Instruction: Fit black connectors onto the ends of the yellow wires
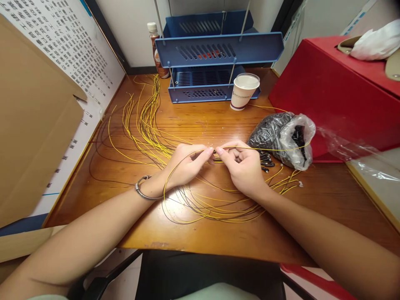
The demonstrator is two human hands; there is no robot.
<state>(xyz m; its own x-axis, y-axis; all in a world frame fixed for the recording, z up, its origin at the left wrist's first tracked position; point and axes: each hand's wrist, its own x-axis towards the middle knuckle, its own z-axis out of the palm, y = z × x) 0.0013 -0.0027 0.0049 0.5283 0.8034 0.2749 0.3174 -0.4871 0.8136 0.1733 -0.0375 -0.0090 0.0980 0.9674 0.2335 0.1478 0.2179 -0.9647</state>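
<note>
Above the middle of the wooden table, my left hand (188, 163) and my right hand (242, 166) meet fingertip to fingertip. Both are closed in a pinch on a yellow wire (265, 148), which runs out past the right hand and loops down by the left wrist. A small dark piece shows between the fingertips, too covered to make out. Behind my left hand spreads a bundle of yellow and black wires (150, 108). More wires (225, 214) curve across the table below the hands. Several black-sleeved ends (266, 160) lie just beyond my right hand.
An open plastic bag of black parts (281, 137) rests at the right, against a red box (331, 96). Further back are a paper cup (244, 91), a blue two-tier tray rack (218, 50) and a bottle (155, 50). Cardboard (34, 121) stands at the left.
</note>
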